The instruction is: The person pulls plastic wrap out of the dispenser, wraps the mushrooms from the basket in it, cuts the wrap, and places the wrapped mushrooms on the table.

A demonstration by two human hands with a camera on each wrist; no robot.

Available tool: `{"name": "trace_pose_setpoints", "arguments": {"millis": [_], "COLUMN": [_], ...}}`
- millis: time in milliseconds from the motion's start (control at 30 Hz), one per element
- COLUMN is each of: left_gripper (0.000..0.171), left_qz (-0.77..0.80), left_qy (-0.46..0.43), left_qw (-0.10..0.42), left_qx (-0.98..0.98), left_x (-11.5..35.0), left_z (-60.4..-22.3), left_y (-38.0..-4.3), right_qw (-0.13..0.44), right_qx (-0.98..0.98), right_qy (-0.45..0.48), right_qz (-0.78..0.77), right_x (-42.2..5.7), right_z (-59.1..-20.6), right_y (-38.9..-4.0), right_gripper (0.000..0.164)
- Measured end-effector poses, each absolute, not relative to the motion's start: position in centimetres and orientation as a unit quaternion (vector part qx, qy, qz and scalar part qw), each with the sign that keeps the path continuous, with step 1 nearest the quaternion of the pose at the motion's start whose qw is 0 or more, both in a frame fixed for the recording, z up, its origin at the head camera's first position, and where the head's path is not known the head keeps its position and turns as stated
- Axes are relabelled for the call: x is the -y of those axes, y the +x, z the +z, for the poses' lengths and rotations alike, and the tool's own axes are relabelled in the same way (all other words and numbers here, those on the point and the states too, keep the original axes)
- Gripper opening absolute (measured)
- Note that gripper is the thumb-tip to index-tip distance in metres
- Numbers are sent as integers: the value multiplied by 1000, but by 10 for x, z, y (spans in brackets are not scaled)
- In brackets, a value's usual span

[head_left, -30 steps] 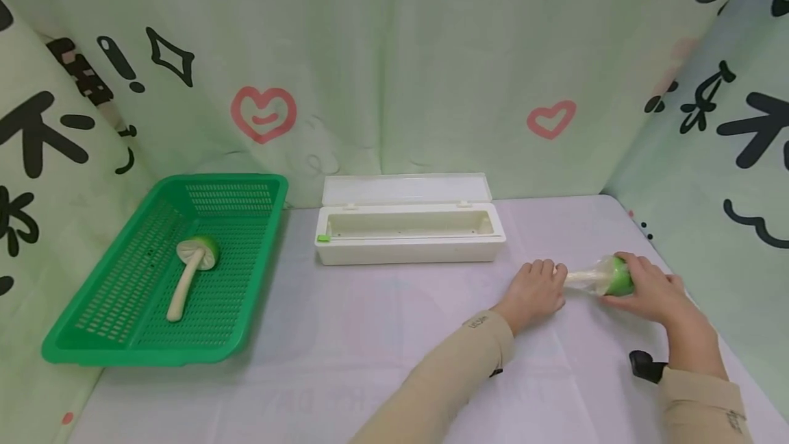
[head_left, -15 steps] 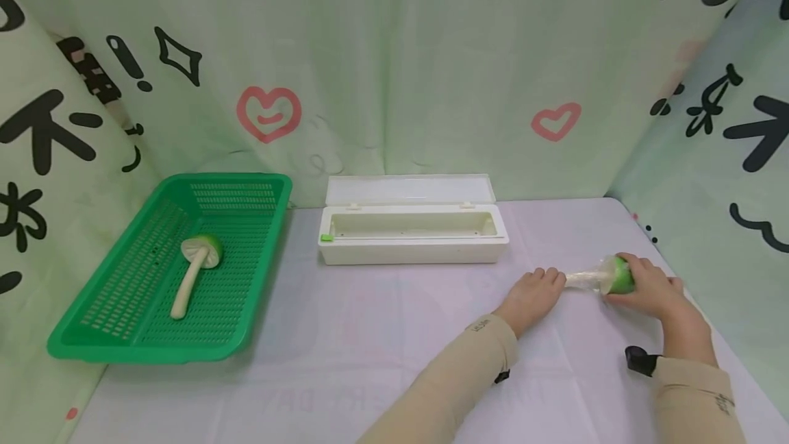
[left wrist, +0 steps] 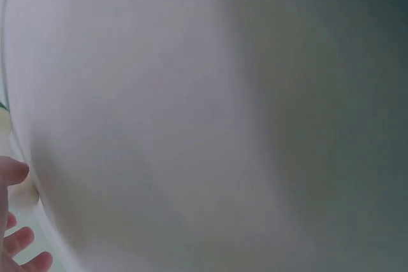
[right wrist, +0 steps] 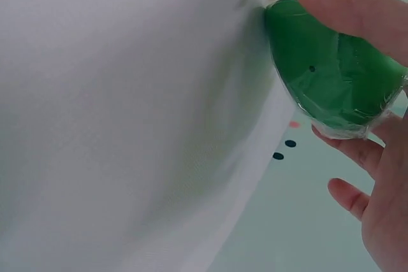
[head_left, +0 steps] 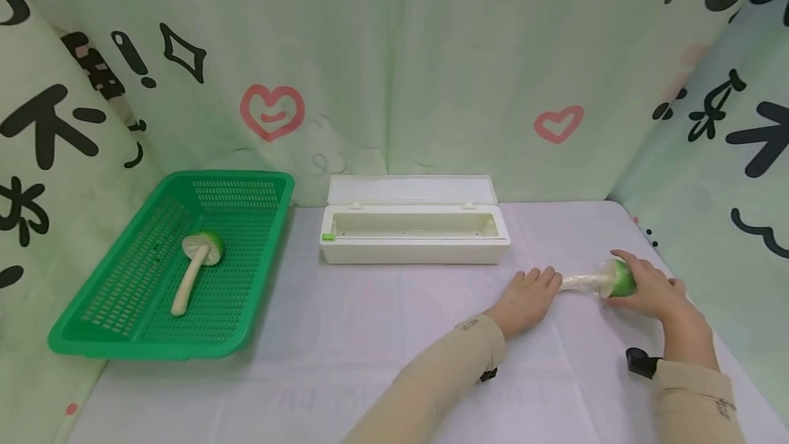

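Observation:
A toy mushroom (head_left: 619, 278) with a green cap and pale stem, wrapped in clear film, lies level at the table's right side. My right hand (head_left: 653, 290) grips its cap; the right wrist view shows thumb and fingers around the filmed green cap (right wrist: 331, 68). At the stem's left end is my left hand (head_left: 527, 303), its fingers extended and spread. In the left wrist view its fingers (left wrist: 19, 240) stand apart, with the pale stem end beside the thumb. A second, unwrapped toy mushroom (head_left: 196, 266) lies in the green basket (head_left: 246, 334).
At the back middle stands a long white box (head_left: 414, 253) with its lid (head_left: 409, 189) raised and a small green tab on its left. Green curtains (head_left: 456, 74) enclose the white-covered table (head_left: 308, 389) on the back and both sides.
My left hand's curled fingers have straightened and shifted slightly left at the stem end. The film around the stem looks closer wrapped. My right hand stays on the cap.

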State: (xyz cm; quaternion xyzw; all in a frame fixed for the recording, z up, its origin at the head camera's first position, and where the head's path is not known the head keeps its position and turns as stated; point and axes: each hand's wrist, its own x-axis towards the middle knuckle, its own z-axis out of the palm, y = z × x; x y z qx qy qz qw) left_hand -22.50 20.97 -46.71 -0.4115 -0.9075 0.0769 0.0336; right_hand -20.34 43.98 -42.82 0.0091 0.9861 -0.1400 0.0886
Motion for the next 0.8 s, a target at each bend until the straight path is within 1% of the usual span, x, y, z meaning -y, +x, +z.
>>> {"name": "trace_pose_setpoints", "arguments": {"millis": [200, 367, 400, 500, 533, 600, 667, 733, 800], "left_gripper": [42, 42, 40, 35, 33, 29, 28, 26, 26], "left_qz": [77, 43, 35, 17, 15, 9, 6, 2, 2], "left_qy": [-432, -450, -456, -468, -469, -462, -446, -423, -389], "left_qw": [52, 76, 89, 139, 168, 225, 271, 307, 324], "left_qx": [897, 889, 885, 873, 867, 858, 853, 852, 862], "left_x": [-183, -140, -130, -95, -84, -60, -37, -16, 5], "left_z": [-456, -445, -443, -435, -432, -427, -424, -422, -422], "left_y": [-236, -251, -254, -265, -268, -275, -281, -286, -292], "right_qw": [83, 90, 85, 47, 29, -17, -65, -117, -172], "right_qx": [-986, -988, -989, -991, -991, -988, -983, -974, -962], "right_qy": [-12, -26, -29, -42, -48, -60, -70, -81, -95], "right_qz": [-141, -126, -121, -120, -125, -141, -156, -174, -188], "right_x": [-441, -437, -434, -421, -415, -401, -385, -367, -348], "right_z": [-427, -418, -415, -402, -397, -390, -385, -385, -388], "right_y": [-205, -206, -206, -208, -209, -211, -214, -220, -227], "right_gripper": [106, 110, 108, 95, 87, 70, 55, 43, 36]}}
